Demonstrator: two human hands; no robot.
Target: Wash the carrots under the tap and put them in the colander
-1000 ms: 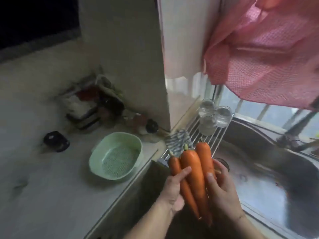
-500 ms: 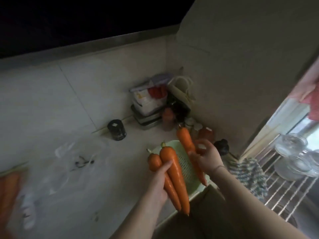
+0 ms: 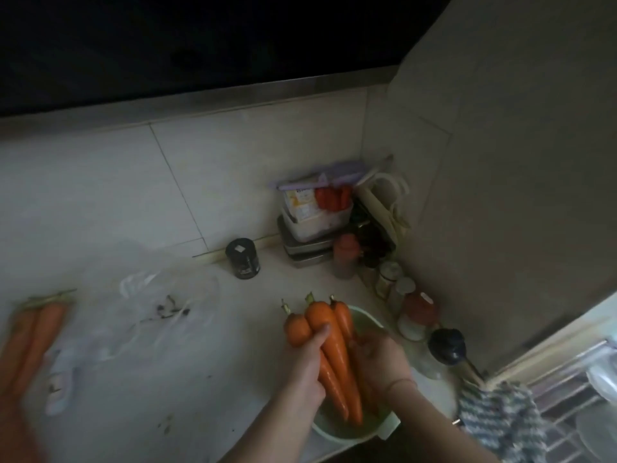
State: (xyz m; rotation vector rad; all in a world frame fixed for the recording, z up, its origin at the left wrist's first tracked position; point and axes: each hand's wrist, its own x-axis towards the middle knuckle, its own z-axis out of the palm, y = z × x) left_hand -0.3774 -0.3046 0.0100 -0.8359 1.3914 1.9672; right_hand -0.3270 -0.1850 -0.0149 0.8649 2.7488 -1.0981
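Note:
Three orange carrots (image 3: 329, 342) lie side by side over the pale green colander (image 3: 359, 429) on the counter, tips pointing into its bowl. My left hand (image 3: 309, 365) grips the two left carrots, thumb across the middle one. My right hand (image 3: 379, 359) holds the right carrot from the other side, fingers curled round it. Much of the colander is hidden under my hands and the carrots. More carrots (image 3: 30, 342) lie blurred at the far left of the counter.
A clear plastic bag (image 3: 150, 312) lies crumpled on the counter left of the colander. A black jar (image 3: 242, 259), stacked containers (image 3: 314, 222) and small bottles (image 3: 417, 315) crowd the corner. A knitted cloth (image 3: 500, 419) and a wire rack (image 3: 574, 406) are at the right.
The view has swung left from the sink to the counter. Both hands have carried the carrots from over the sink down into the colander, and the right carrot has rejoined the other two.

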